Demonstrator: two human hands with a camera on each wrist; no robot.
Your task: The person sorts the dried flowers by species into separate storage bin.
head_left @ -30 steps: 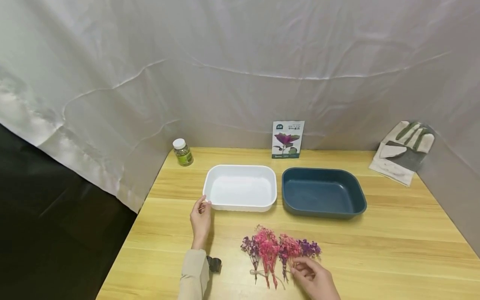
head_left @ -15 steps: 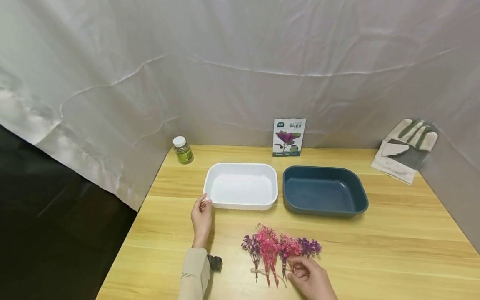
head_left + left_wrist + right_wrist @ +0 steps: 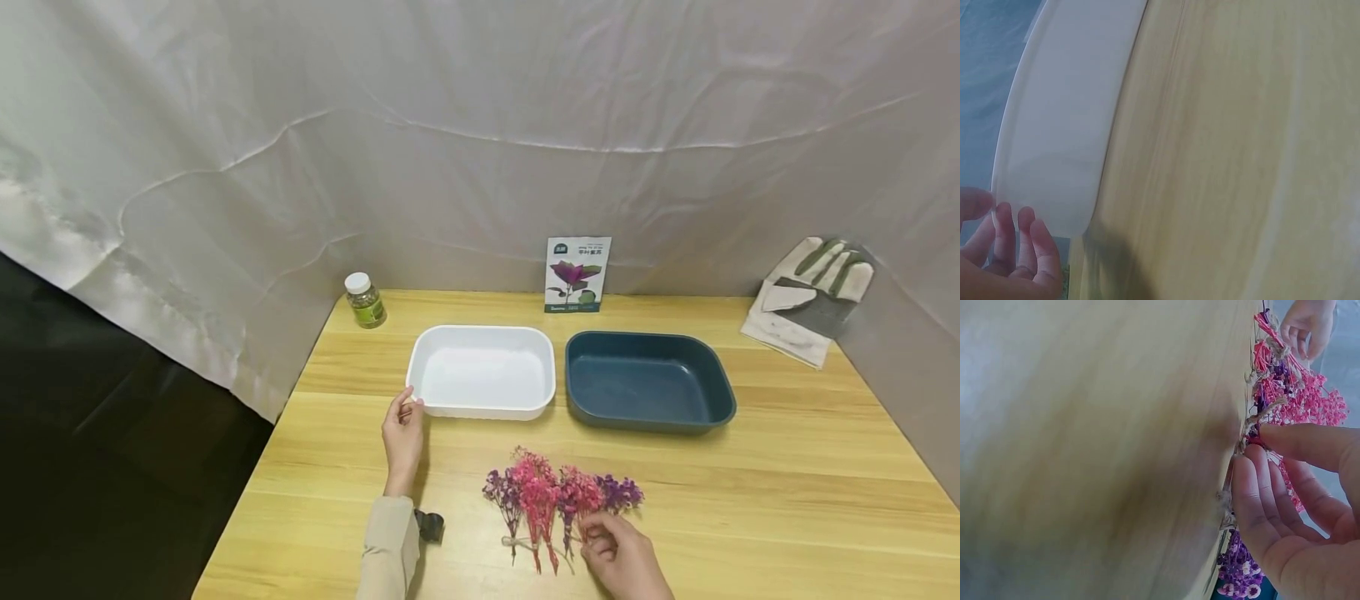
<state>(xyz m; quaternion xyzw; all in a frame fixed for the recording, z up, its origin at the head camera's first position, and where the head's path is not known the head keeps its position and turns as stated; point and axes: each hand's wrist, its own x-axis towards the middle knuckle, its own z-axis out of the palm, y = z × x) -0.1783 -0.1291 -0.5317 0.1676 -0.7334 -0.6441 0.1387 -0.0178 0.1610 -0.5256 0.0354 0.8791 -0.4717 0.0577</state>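
Note:
My left hand (image 3: 402, 437) grips the near left corner of a white rectangular tray (image 3: 480, 412). In the left wrist view the thumb lies at the tray's rim and the fingertips are against its outer wall. My right hand (image 3: 624, 552) pinches the tied stems of a pink dried flower bunch (image 3: 582, 492) lying on the table. Beside it lie other dried bunches: a purple one (image 3: 506, 496) at the left, bright pink ones (image 3: 534, 487) in the middle and a purple one (image 3: 621, 495) at the right. The right fingertips partly hide the stems.
A dark blue tray (image 3: 648, 423) stands right of the white one. A jar with a white lid (image 3: 366, 302), a seed packet (image 3: 577, 275) and work gloves (image 3: 810, 300) are along the back. A black object (image 3: 431, 527) shows beside the left sleeve.
The head view has shifted slightly. My right hand has moved a little left at the pink flower stems; my left hand keeps its place on the white tray's corner.

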